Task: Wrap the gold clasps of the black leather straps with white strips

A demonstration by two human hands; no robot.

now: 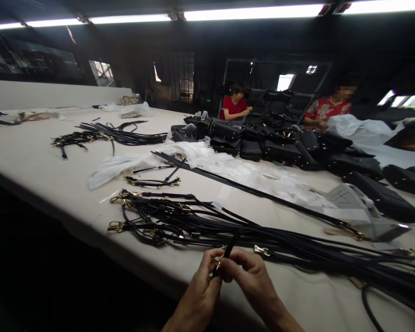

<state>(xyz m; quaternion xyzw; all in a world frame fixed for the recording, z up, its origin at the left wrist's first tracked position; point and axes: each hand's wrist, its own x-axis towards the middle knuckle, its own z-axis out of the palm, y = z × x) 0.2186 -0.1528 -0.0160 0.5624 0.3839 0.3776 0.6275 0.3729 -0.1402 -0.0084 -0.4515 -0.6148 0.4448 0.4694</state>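
While the fingers of the left hand (204,282) and right hand (254,275) pinch a black strap (232,243) near its small gold fitting at the lower centre of the frame, a heap of similar straps (297,244) lies just beyond on the surface (72,180). Right of centre, greyish plastic (354,199) bears dark marks, unreadable. Farther back, crumpled white wrapping (224,168) spreads mid-frame; black bags (283,150) crowd the upper right, contents hidden.

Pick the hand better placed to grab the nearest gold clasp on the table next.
Right, probably: the right hand is nearer that gold clasp than the left hand. Both hold a black strap, so the right would first have to let go.
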